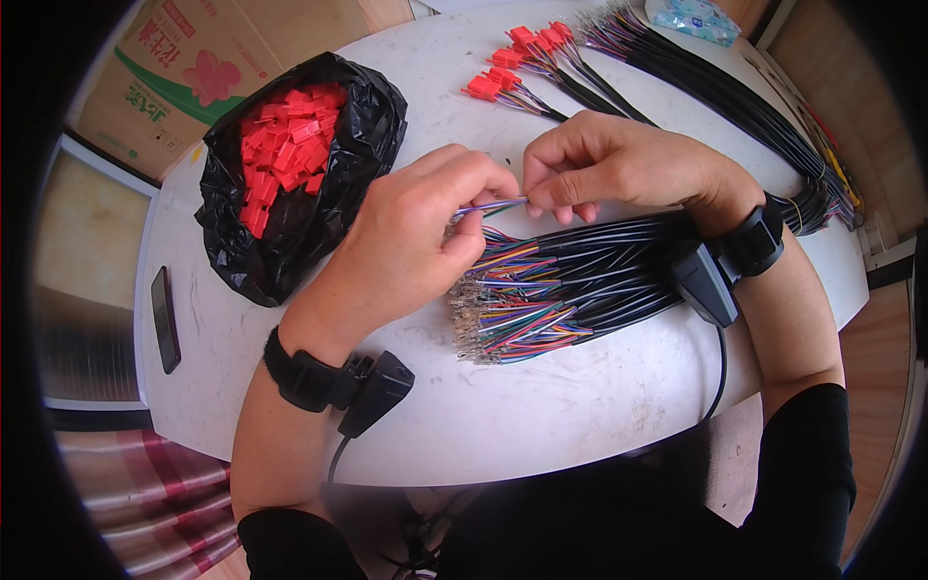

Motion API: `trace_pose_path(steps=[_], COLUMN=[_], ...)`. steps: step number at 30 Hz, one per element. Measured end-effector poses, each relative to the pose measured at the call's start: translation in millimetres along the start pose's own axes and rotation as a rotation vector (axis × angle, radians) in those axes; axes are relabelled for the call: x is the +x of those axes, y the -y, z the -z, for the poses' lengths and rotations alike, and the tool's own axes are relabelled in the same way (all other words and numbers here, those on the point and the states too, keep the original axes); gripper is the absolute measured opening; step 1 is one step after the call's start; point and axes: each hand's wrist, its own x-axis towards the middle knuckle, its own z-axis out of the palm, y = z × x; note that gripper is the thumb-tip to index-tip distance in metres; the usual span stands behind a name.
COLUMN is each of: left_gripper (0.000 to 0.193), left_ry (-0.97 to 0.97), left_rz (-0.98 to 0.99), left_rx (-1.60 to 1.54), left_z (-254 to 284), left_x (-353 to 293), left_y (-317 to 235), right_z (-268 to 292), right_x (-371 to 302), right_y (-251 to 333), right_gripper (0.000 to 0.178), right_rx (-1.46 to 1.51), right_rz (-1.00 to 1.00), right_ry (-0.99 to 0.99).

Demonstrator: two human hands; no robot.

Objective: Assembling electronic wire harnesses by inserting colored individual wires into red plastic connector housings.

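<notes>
Thin coloured wires [495, 205] stretch between my two hands above the table. Curled fingers of my left hand [420, 217] grip their left part. My right hand [619, 169] pinches the same wires at their right, thumb against fingertips. Just below lies a thick bundle of black cables [619, 275], with bare multicoloured wire ends and small metal terminals [474, 324] fanned at its left end. Left of my left hand sits a black plastic bag [372, 111], open at the top and full of red plastic connector housings [290, 140].
At the back, several cables end in red connectors [522, 43]. A second long bundle of black cables [735, 106] runs down the right side. A phone [165, 319] lies at the table's left edge. A cardboard box [145, 68] stands behind the bag, a blue soft packet [696, 19] at the back.
</notes>
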Motion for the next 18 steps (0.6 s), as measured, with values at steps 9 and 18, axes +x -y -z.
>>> trace_pose_path(steps=[9,18], left_gripper=[0.026,0.019], left_ry=[-0.174,-0.194], left_rz=[0.06,0.251], left_rx=[-0.063,-0.564], left_z=[-1.3,-1.4], left_x=[-0.3,-0.8], left_y=[6.5,6.5], right_z=[1.9,2.5], right_x=[4.0,3.2], right_y=[-4.8,-3.0], right_gripper=[0.014,0.017], right_rx=[0.04,0.095], right_rz=[0.043,0.187], right_ry=[-0.061,-0.164])
